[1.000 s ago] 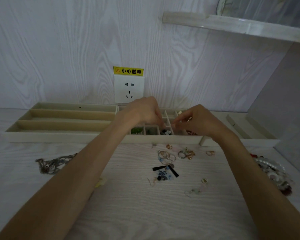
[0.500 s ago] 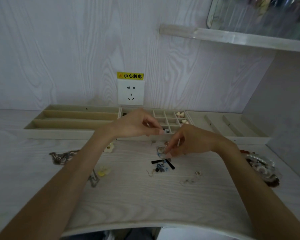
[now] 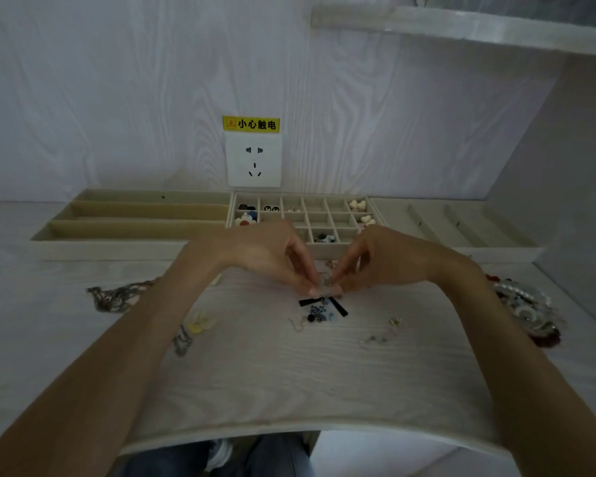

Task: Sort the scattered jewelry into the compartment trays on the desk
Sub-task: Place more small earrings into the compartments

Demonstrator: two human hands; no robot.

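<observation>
At nine o'clock on the worktop I see a tangled grey chain, with a small yellow piece nearer me and beside the left forearm. Behind them, at ten o'clock, the long-slot tray runs crosswise, and I can make out nothing in its slots but a tiny dark speck at the back.

The left hand and the right hand meet at the centre, fingertips curled inward and pinching a small ring cluster between them, at or just above the surface. I cannot tell which hand has the firmer hold; both sit about equally close to it.

The relation that counts, as I judge it: the grid tray lies straight ahead at twelve o'clock, just beyond the knuckles, so the carry is a short forward reach. Several of its cells look free; others hold beads and heart-shaped pieces.

Just below the pinch, at six o'clock, two black bars splay in a shallow V, with blue and dark beads touching them.

At three o'clock a pearly bracelet heap waits near the edge, with the divided right tray behind it at two o'clock.
</observation>
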